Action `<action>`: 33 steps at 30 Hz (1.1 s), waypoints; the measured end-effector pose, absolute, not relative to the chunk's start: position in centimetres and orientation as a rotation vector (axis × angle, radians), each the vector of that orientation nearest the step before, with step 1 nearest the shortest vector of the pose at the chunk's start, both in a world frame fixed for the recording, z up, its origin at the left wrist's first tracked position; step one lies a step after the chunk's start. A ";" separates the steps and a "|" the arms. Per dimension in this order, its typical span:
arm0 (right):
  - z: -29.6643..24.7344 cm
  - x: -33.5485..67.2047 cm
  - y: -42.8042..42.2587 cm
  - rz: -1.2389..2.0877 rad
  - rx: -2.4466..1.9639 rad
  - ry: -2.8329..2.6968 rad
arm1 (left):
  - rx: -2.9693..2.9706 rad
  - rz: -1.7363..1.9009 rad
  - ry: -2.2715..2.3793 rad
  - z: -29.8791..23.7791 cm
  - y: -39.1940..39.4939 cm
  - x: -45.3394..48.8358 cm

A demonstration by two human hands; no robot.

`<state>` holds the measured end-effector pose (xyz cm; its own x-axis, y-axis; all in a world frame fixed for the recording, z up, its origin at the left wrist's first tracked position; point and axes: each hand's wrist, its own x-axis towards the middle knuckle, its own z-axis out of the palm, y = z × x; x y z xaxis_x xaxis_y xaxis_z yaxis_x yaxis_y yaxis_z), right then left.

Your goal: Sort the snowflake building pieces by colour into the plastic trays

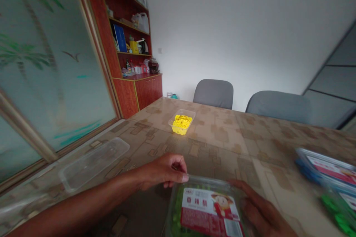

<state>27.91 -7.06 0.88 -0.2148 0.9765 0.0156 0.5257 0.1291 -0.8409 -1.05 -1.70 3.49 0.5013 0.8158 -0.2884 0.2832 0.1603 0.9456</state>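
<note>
A clear plastic box (204, 211) with a white and red label is close in front of me, and light green pieces show through it. My left hand (174, 170) pinches the lid rim at the box's far left corner between thumb and fingers. Along the right side, my right hand (258, 207) grips the box, its fingers partly blurred. Farther off on the table stands an uncovered clear tub (182, 121) of small yellow pieces. To the left lies a clear plastic lid (96, 163), flat on the table.
At the right edge are a labelled box with blue contents (328, 170) and a box with green pieces (339, 211). Two grey chairs (213, 93) stand behind the patterned table (222, 133). A red-brown cabinet (146, 89) and frosted glass door (55, 63) are at left.
</note>
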 end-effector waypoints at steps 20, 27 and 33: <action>0.0 28.5 -5.3 0.958 -1.415 -1.623 | 1.523 0.492 0.974 3.7 -2.3 -0.6; 1.1 28.5 -5.0 0.945 -1.512 -1.557 | 1.240 0.522 0.940 2.6 -2.3 -0.5; 3.2 28.0 -4.4 0.958 -1.579 -1.608 | 1.164 0.551 0.912 2.2 -2.3 -0.2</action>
